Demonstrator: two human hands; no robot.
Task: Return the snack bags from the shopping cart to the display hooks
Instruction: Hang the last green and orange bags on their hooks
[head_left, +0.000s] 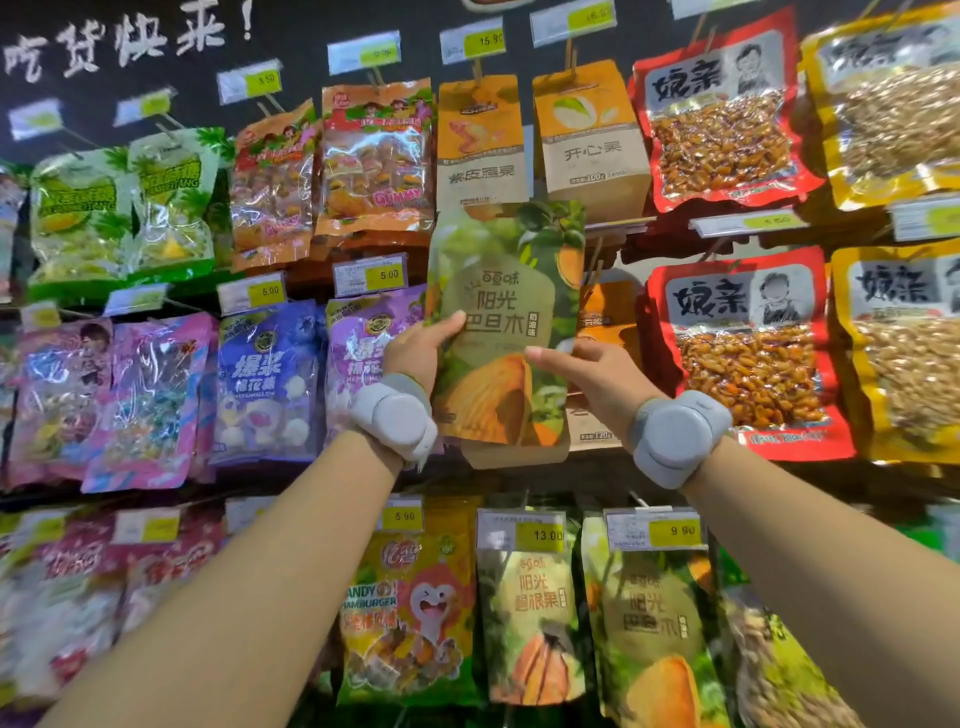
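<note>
My left hand and right hand clamp a green snack bag between them. Brown pouches hang just above it.

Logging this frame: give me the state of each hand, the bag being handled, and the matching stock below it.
Left hand: gripping the bag's left edge.
Right hand: gripping the bag's right edge.
Green almond bag: held upright against the display, not visibly on a hook.
Matching almond bags: hanging on a bottom-row hook under a 9.90 tag.
Kraft nut bags: hanging above it.

Bright even shop light, glare on clear bags, blurred bowed edges
</note>
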